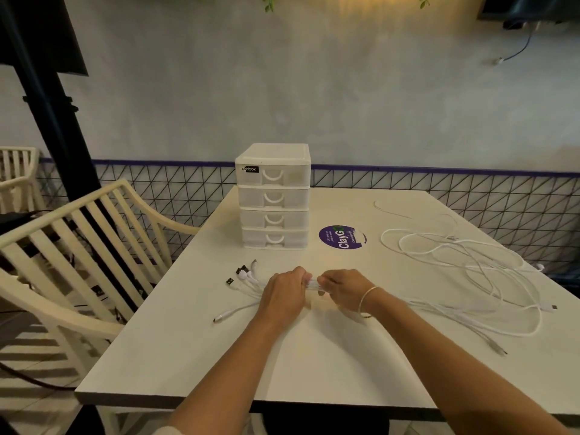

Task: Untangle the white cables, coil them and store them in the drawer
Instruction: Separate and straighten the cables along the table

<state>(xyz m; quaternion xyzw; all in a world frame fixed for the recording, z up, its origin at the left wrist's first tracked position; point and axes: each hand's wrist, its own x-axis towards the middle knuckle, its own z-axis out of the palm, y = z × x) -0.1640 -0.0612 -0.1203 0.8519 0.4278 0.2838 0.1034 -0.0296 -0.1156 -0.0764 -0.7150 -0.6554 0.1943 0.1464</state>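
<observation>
White cables (314, 284), bundled, frame centre: left hand (284, 295) and right hand (342, 290) both curl around them. Plug ends (241, 274) fan left; slack (470, 268) sprawls right and may re-knot if pulled. Drawer unit (274, 196) above centre, all drawers closed.

Dim, warm light from far above; soft shadows beneath forearms on the white rectangular surface (188, 356); edges bowed, slightly soft.
</observation>
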